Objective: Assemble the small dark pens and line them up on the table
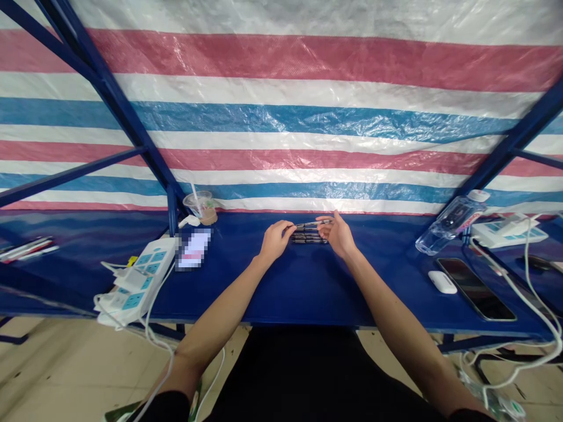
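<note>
Head view: both forearms are reaching out over the blue table [308,293], hands meeting near its far edge, just below the striped tarp [281,117]. Left hand [275,239] is curling loosely, thumb and forefinger pinching the left end of a dark pen [312,224]. Right hand [338,234] is half open, palm turned inward, its fingertips gripping the pen's right end. The pen is hanging level between the two hands, just above the tabletop. Directly beneath it a short row of pens [309,238] is lying flat on the table, side by side. A plastic cup [200,205] with a straw is standing well to the left, a white power strip [141,278] nearer the left edge. At right a water bottle [451,223] is lying on its side, with a black phone [475,288] and a white earbud case [442,282] near it.
</note>
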A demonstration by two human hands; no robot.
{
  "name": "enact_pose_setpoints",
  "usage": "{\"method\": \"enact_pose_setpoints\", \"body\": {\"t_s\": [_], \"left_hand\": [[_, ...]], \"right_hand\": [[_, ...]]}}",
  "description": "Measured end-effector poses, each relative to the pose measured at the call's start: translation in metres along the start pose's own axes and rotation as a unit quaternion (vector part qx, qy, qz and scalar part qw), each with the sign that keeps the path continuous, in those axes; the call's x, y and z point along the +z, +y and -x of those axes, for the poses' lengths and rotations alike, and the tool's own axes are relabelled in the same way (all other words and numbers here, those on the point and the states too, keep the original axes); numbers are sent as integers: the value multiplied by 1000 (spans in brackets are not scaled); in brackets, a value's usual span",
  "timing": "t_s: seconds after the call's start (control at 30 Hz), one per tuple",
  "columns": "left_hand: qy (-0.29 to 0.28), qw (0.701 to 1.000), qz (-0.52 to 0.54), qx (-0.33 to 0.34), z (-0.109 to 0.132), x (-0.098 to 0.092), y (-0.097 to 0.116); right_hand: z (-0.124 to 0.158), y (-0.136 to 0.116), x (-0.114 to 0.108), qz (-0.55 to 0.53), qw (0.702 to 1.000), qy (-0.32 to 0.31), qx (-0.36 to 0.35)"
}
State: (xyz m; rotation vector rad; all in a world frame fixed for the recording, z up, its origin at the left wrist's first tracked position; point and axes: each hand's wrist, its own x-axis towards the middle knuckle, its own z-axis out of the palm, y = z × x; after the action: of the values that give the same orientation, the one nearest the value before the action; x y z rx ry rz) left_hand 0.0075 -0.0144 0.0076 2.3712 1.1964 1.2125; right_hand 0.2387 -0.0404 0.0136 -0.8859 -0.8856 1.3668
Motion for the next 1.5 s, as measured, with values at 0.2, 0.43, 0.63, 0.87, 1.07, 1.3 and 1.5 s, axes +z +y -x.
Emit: {"method": "enact_pose_setpoints", "body": {"t_s": [0.2,0.43,0.63,0.87,1.07,1.3,1.5], "left_hand": [[-9,1000,20,19,0,2,-2],[-24,999,28,33,1,2,0],[-29,999,28,34,1,2,-1],[-26,999,24,31,1,4,-3],[-34,999,18,26,2,4,-4],[-22,1000,-4,-2,1,4,-3],[-11,1000,-2,-16,1,3,-4]], "right_hand": [[2,-1,-1,-144,982,-76,94],[5,-2,1,-194,971,-112,90],[7,-4,3,-226,963,-111,100],[8,-6,2,-224,962,-120,100],[4,-5,1,-115,988,-76,69],[-5,9,-5,186,977,51,-90],[-6,8,-13,410,887,-11,-212]]}}
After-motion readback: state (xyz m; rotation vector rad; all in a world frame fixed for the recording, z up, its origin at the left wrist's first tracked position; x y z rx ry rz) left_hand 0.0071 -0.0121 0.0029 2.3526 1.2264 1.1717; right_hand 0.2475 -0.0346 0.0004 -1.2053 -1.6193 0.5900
